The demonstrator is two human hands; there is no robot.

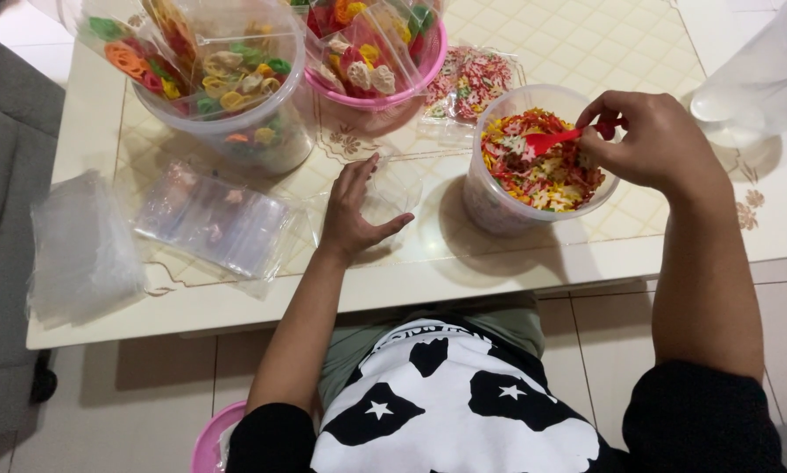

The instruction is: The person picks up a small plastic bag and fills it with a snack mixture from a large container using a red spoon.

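Right hand (652, 140) holds red spoon (551, 140) inside clear tub (533, 162) of coloured crackers; left hand (354, 206) flat on surface (498, 263), left of tub.

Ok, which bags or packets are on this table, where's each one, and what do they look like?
Filled clear plastic bags of multicoloured crackers: far left, standing in a clear tub.
More filled clear bags: far centre, in a pink tub.
Flat clear packet of small red, green and yellow pieces: lying behind the round clear tub the right hand scoops from.
Empty clear zip bags: left of the left hand.
Stack of cloudy plastic bags: table's left edge.
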